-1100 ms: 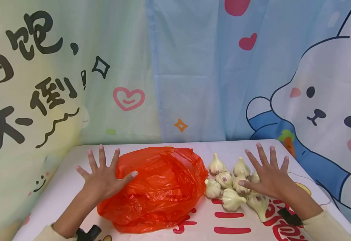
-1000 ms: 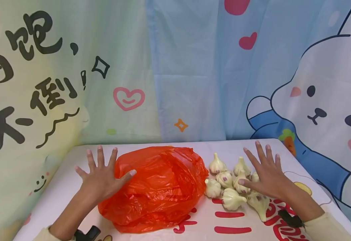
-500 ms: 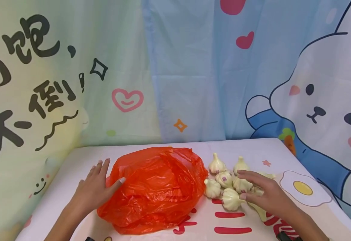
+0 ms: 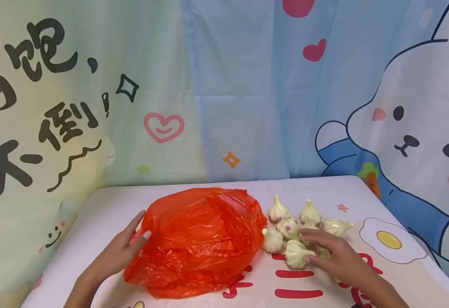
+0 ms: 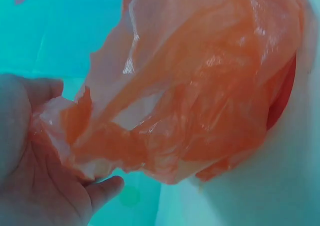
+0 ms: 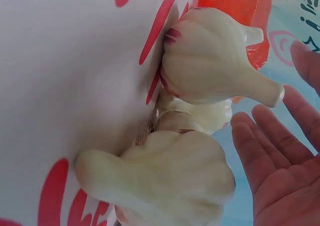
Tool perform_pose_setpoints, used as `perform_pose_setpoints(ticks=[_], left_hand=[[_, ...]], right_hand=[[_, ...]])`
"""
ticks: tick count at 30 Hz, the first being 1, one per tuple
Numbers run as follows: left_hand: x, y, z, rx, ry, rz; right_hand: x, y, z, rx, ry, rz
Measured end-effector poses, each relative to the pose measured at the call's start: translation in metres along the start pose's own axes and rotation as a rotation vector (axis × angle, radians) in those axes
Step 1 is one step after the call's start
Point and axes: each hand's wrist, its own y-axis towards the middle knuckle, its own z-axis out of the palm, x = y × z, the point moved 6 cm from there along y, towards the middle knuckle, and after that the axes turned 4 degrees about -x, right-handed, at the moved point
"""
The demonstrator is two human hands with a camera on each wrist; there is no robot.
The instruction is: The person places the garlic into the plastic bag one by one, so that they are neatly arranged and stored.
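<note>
A crumpled red plastic bag (image 4: pixel 197 244) sits in the middle of the table. At its left side is my left hand (image 4: pixel 118 250), thumb and fingers apart. In the left wrist view the loose edge of the bag (image 5: pixel 175 110) lies against the palm, between thumb and fingers. To the bag's right, several garlic bulbs are grouped together. My right hand (image 4: pixel 336 254) is right over their near side, thumb tip at the nearest bulb (image 4: pixel 296 255). In the right wrist view its relaxed fingers are beside a bulb (image 6: pixel 205 55) with its stem pointing toward them, and hold nothing.
The white table (image 4: pixel 120 199) bears a printed fried egg (image 4: pixel 390 240) and red lettering. Another garlic bulb (image 4: pixel 336 226) lies behind the right hand. A printed curtain (image 4: pixel 240 107) hangs right behind the table's far edge.
Both hands, earlier raised with fingers spread, have come down. My left hand has moved to the bag's left edge, and my right hand has lowered to the garlic with its fingers drawn closer together.
</note>
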Motion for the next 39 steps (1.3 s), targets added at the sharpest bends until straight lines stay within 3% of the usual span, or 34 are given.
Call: perform_pose_setpoints(ticks=[6,12,16,24,32,36,39], left_hand=[[-0.002,0.005,0.003,-0.051,-0.013,0.041],[-0.005,0.012,0.005,-0.066,-0.007,0.026],[-0.006,0.014,0.008,-0.086,-0.027,0.007],[-0.009,0.016,0.003,-0.145,-0.096,-0.029],[-0.005,0.017,0.003,-0.137,-0.157,-0.06],[-0.005,0.018,0.003,-0.154,-0.141,-0.045],[-0.006,0.019,0.002,-0.171,-0.141,-0.034]], right_hand=[[-0.004,-0.002,0.005,0.069,0.063,0.066],[-0.008,-0.001,0.01,0.181,0.157,0.167],[-0.007,-0.001,0.013,0.217,0.202,0.162],[-0.009,-0.003,0.015,0.214,0.223,0.127],[-0.006,-0.002,0.018,0.234,0.226,0.105],[-0.003,-0.001,0.016,0.19,0.191,0.086],[-0.004,-0.002,0.012,0.131,0.147,0.116]])
